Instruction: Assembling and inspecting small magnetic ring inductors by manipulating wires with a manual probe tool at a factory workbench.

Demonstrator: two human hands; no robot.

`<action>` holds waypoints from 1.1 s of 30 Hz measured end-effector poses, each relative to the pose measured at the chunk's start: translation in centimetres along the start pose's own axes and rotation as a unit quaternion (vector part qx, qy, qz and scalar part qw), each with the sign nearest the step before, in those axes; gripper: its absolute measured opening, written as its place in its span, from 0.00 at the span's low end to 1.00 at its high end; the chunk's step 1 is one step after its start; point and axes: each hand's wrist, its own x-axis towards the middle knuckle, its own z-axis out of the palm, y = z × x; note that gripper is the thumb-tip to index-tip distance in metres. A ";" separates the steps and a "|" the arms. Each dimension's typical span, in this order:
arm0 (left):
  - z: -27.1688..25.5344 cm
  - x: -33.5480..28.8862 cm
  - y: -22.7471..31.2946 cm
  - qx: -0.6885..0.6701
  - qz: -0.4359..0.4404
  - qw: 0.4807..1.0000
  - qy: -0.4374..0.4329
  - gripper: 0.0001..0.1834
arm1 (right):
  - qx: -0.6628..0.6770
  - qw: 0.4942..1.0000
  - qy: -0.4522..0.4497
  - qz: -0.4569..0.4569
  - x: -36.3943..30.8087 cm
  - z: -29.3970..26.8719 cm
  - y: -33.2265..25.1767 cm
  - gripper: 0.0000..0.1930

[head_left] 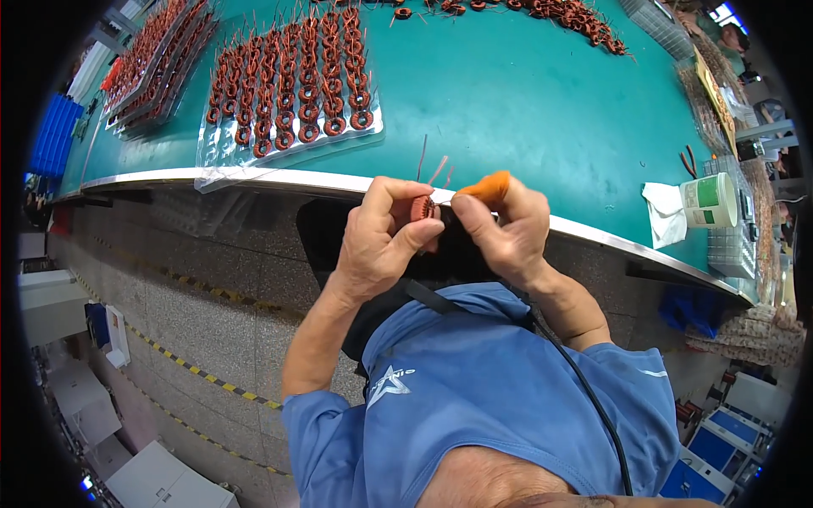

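Between the thumb and fingers of my left hand (pixel 378 235) is a small ring-shaped coil (pixel 422 207) wound with copper-coloured wire. Several long wire ends (pixel 437 172) stick up from it, over the table's front edge. Close at its right side is my right hand (pixel 512 224), thumb and index finger pinched together. Something orange (pixel 489 186), like a finger cover, shows at the index finger. A thin line runs from the coil toward this pinch, but what the fingertips grip is too small to make out.
On the green table (pixel 508 110), a clear plastic tray (pixel 373 135) holds rows of similar coils (pixel 309 93). Stacked trays of coils (pixel 161 68) stand further left, and loose coils (pixel 576 21) lie along the far side. At right are a white-and-green tub (pixel 711 201) and a white cloth (pixel 665 213).
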 end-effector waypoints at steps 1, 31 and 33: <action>0.5 -0.2 -0.3 -0.156 0.005 0.988 -0.004 0.19 | 0.095 0.992 -0.019 0.083 0.3 -0.3 -0.4 0.08; 1.7 -0.2 -2.2 -0.109 -0.060 0.992 0.005 0.09 | 0.060 0.992 -0.098 0.049 1.4 -0.8 1.5 0.13; 1.4 -0.6 -2.4 -0.091 -0.066 0.994 0.001 0.09 | 0.045 0.990 -0.119 0.068 2.0 -0.2 1.2 0.13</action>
